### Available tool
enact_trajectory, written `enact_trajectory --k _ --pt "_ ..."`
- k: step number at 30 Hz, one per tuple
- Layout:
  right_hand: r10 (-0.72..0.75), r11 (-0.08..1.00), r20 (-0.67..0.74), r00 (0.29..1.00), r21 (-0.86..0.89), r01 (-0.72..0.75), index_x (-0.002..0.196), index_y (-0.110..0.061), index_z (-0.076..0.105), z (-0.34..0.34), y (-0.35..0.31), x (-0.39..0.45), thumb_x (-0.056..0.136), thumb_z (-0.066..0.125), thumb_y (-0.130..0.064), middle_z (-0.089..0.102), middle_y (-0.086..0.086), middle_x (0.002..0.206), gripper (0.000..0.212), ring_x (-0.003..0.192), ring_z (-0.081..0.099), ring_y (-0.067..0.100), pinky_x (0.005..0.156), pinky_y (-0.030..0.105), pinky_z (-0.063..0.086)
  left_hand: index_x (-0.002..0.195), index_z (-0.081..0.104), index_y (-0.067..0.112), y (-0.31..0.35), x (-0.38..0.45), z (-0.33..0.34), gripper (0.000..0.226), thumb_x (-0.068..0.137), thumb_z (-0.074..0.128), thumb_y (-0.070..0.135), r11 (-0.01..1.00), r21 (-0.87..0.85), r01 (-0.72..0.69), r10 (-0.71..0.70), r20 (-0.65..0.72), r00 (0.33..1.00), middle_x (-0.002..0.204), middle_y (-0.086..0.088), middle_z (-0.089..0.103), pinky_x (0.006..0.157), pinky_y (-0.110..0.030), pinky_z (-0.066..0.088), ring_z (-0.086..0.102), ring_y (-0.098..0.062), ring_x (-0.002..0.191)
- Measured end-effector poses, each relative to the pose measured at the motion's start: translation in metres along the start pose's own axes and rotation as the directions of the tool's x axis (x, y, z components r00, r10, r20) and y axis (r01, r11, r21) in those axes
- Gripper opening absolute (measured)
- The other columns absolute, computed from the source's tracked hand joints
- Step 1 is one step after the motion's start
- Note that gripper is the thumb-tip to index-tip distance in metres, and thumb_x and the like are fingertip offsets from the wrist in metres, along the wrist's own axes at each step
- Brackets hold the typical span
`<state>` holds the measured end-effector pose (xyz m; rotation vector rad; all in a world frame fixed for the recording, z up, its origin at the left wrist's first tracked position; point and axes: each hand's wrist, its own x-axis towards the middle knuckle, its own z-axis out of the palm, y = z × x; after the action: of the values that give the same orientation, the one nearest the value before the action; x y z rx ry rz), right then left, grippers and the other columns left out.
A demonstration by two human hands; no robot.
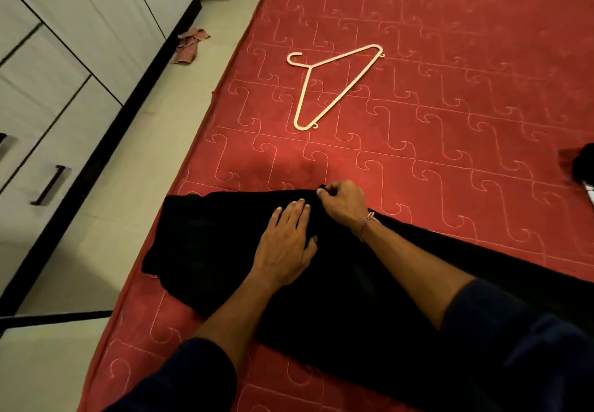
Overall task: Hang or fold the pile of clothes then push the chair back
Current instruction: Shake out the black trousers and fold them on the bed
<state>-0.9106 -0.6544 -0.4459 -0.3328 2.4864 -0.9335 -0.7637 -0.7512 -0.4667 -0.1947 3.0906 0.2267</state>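
garment (225, 251) under hands: left (284, 244) flat, right (342, 201) pinching | mattress (450, 90) (red) | hanger (324, 87)

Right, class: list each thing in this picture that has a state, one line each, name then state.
Black garment: spread flat on the bed.
Hanger: bare, lying on the mattress.
Left hand: flat, pressing the garment.
Right hand: pinching the garment's far edge.
Pink cloth: crumpled on the floor.

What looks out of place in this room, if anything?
A crumpled reddish cloth lies on the floor beside the cupboards, away from the bed. The hanger lies bare on the bed. The left hand presses the black garment flat while the right hand pinches its edge.
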Motion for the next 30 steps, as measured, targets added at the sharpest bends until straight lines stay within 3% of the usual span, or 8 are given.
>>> enact_trajectory --k 5,10,14,18,22,25,27,30 --pt "0.015 0.999 -0.044 0.999 0.044 -0.013 0.094 -0.023 0.067 -0.008 0.009 0.032 0.091 0.07 -0.021 0.065 -0.009 0.089 0.004 0.087 0.062 0.013 0.075 0.026 0.046 0.158 0.019 0.013 -0.013 0.01 0.006 0.093 0.088 0.033 0.073 1.0 0.005 0.018 -0.018 0.074 0.997 0.166 -0.006 0.016 0.121 -0.057 0.017 0.013 -0.024 0.153" --pt "-0.065 0.994 -0.151 0.986 0.08 0.078 0.092 -0.023 0.065 0.0 0.01 0.04 0.091 0.073 -0.024 0.067 -0.012 0.087 0.008 0.08 0.064 0.009 0.07 0.028 0.055 0.16 0.005 0.02 -0.02 0.01 0.012 0.103 0.084 0.028 0.084 0.999 0.02 0.037 -0.039 0.118 0.992 0.168 -0.002 -0.003 0.118 -0.067 0.001 -0.005 -0.024 0.154" --pt "-0.187 0.981 -0.268 0.945 -0.096 0.166 0.099 -0.021 0.062 0.008 0.019 0.036 0.096 0.065 -0.034 0.069 -0.007 0.085 0.014 0.074 0.064 0.013 0.063 0.034 0.056 0.16 0.002 0.023 -0.029 0.008 0.011 0.1 0.085 0.023 0.086 0.995 -0.015 0.102 -0.1 0.109 0.989 0.168 0.004 -0.009 0.119 -0.066 -0.004 -0.013 -0.018 0.154" --pt "-0.446 0.821 -0.232 0.865 -0.49 0.292 0.115 -0.016 0.059 0.02 0.03 0.015 0.104 0.05 -0.029 0.066 0.003 0.112 0.02 0.102 0.059 0.021 0.09 0.037 0.046 0.16 0.001 0.026 -0.031 0.009 0.012 0.096 0.086 0.017 0.085 0.993 -0.045 0.113 -0.107 0.122 0.987 0.167 0.006 -0.012 0.118 -0.065 -0.006 -0.016 -0.017 0.153" --pt "-0.588 0.71 -0.132 0.798 -0.556 0.431 0.141 -0.012 0.05 0.042 0.042 -0.035 0.106 0.044 -0.026 0.045 0.009 0.153 0.039 0.146 0.035 0.027 0.12 0.049 0.027 0.159 -0.008 0.024 -0.034 0.011 0.015 0.095 0.087 0.015 0.082 0.996 0.016 0.092 -0.093 0.154 0.984 0.165 0.004 -0.02 0.118 -0.068 -0.002 -0.02 -0.02 0.152" --pt "-0.464 0.752 -0.02 0.886 -0.538 0.381 0.157 -0.013 0.029 0.045 0.065 -0.073 0.109 0.029 -0.041 0.02 0.006 0.166 0.055 0.155 0.009 0.022 0.126 0.047 0.013 0.159 -0.009 0.023 -0.034 0.01 0.019 0.098 0.086 0.019 0.082 0.996 0.033 0.082 -0.087 0.152 0.985 0.166 0.001 -0.02 0.116 -0.069 0.0 -0.018 -0.023 0.152" --pt "-0.337 0.823 -0.073 0.939 -0.507 0.256 0.16 -0.017 0.021 0.026 0.091 -0.089 0.107 0.025 -0.05 0.012 0.002 0.168 0.062 0.156 0.003 0.018 0.126 0.045 0.009 0.159 -0.009 0.023 -0.033 0.01 0.019 0.102 0.084 0.02 0.086 0.997 0.016 0.076 -0.078 0.14 0.987 0.166 0.001 -0.019 0.115 -0.07 -0.004 -0.017 -0.024 0.153" --pt "-0.212 0.827 -0.17 0.962 -0.556 0.084 0.16 -0.028 0.019 -0.022 0.142 -0.106 0.106 0.02 -0.054 0.011 -0.004 0.168 0.06 0.155 0.005 0.017 0.126 0.046 0.013 0.158 -0.012 0.023 -0.032 0.012 0.016 0.105 0.081 0.018 0.088 0.997 0.039 0.071 -0.076 0.17 0.982 0.166 0.001 -0.02 0.112 -0.073 -0.005 -0.017 -0.026 0.153"
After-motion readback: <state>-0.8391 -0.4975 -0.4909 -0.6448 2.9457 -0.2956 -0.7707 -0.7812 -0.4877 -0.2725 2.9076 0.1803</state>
